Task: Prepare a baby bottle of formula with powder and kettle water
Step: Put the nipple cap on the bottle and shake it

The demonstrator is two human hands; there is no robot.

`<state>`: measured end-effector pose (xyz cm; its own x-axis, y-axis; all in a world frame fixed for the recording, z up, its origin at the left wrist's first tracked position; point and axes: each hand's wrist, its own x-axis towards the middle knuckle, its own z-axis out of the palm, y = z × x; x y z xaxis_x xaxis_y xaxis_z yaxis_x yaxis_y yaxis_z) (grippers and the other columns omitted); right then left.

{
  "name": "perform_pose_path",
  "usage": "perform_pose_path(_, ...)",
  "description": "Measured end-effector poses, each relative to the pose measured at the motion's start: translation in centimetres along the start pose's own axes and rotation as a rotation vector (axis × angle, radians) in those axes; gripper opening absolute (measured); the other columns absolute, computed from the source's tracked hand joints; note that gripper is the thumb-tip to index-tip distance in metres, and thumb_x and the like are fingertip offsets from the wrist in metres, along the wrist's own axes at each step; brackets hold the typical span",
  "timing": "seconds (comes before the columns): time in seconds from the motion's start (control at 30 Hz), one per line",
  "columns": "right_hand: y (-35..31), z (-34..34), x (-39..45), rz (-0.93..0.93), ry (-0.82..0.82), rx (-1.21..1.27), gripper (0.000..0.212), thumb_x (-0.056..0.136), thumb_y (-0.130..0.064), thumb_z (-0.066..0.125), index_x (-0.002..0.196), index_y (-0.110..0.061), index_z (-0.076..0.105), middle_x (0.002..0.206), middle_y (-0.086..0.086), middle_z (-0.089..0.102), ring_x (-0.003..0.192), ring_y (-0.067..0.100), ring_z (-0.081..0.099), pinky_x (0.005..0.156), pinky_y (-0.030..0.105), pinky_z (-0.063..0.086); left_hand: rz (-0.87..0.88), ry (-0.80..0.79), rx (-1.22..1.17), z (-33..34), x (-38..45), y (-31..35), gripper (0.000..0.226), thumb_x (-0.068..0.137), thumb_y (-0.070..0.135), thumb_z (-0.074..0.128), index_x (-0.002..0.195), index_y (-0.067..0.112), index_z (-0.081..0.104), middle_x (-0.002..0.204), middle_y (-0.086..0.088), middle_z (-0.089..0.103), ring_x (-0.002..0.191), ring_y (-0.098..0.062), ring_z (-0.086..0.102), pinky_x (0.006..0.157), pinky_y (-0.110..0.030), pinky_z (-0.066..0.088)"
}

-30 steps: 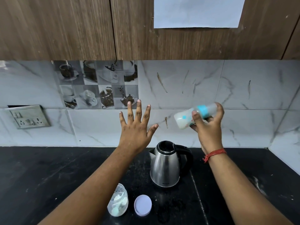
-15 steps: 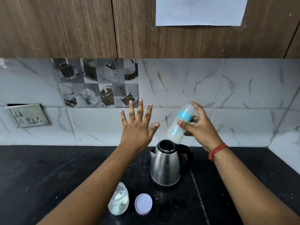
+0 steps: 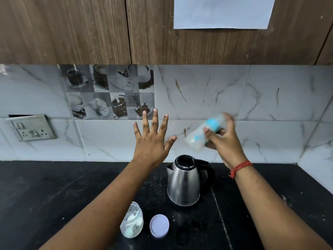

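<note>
Since half a second ago my right hand [image 3: 223, 139] has swung the baby bottle [image 3: 203, 136] up, fingers gripping its stiff, light, slippery middle; left hand [image 3: 150, 141] splayed wide above the bench [image 3: 54, 186]

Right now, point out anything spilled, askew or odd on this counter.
Nothing spilled. The powder jar stands open, its lid lying beside it. The right hand holds the baby bottle tilted and motion-blurred.

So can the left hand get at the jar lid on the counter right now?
Probably yes. The left hand is open and empty, and the lid lies uncovered beside the jar, with nothing over it.
</note>
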<state>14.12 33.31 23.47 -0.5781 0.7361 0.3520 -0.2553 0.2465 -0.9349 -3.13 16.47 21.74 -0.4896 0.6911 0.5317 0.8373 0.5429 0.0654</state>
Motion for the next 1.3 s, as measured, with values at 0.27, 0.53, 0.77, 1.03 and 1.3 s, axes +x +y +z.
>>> perform_pose_path(0.27,0.3,0.2,-0.3,-0.024,-0.018,-0.044,0.074,0.085,-0.018,0.081,0.140,-0.044,0.039,0.117,0.016,0.066,0.098,0.024,0.073,0.074,0.041,0.063,0.013,-0.005,0.004,0.0,-0.1,0.0,0.074,0.097,0.071,0.000,0.156,0.034,-0.024,0.167,-0.004,-0.032,0.153,-0.035,-0.030,0.123,-0.066,-0.007)
perform_pose_path(0.53,0.0,-0.2,-0.1,-0.042,0.109,0.060,0.071,0.088,-0.017,0.077,0.141,-0.039,0.036,0.115,0.012,0.065,0.104,0.027,0.072,0.078,0.046,0.063,0.005,0.001,-0.001,0.1,-0.1,0.0,0.075,0.097,0.071,0.000,0.159,0.033,-0.018,0.168,-0.006,-0.028,0.154,-0.037,-0.027,0.123,-0.067,-0.005)
perform_pose_path(0.77,0.0,0.0,-0.3,0.001,-0.064,-0.042,0.073,0.086,-0.014,0.079,0.139,-0.043,0.039,0.116,0.015,0.065,0.097,0.024,0.073,0.072,0.039,0.063,0.003,-0.012,0.005,-0.2,-0.1,0.1,0.075,0.096,0.071,-0.001,0.157,0.034,-0.023,0.167,-0.005,-0.033,0.153,-0.036,-0.031,0.123,-0.067,-0.007)
perform_pose_path(1.03,-0.3,-0.4,0.4,0.018,-0.090,-0.072,0.074,0.086,-0.014,0.079,0.142,-0.040,0.039,0.117,0.018,0.065,0.101,0.029,0.072,0.077,0.047,0.063,-0.011,-0.018,0.002,-0.3,0.0,0.2,0.077,0.093,0.072,-0.006,0.157,0.034,-0.024,0.166,-0.005,-0.034,0.152,-0.036,-0.032,0.123,-0.066,-0.007)
perform_pose_path(1.3,-1.2,-0.8,0.7,-0.001,-0.067,-0.052,0.073,0.087,-0.018,0.079,0.142,-0.041,0.036,0.120,0.017,0.064,0.101,0.029,0.072,0.074,0.043,0.063,-0.006,0.008,0.003,-0.5,0.4,0.3,0.075,0.095,0.072,-0.003,0.157,0.034,-0.023,0.168,-0.006,-0.030,0.153,-0.037,-0.030,0.123,-0.066,-0.007)
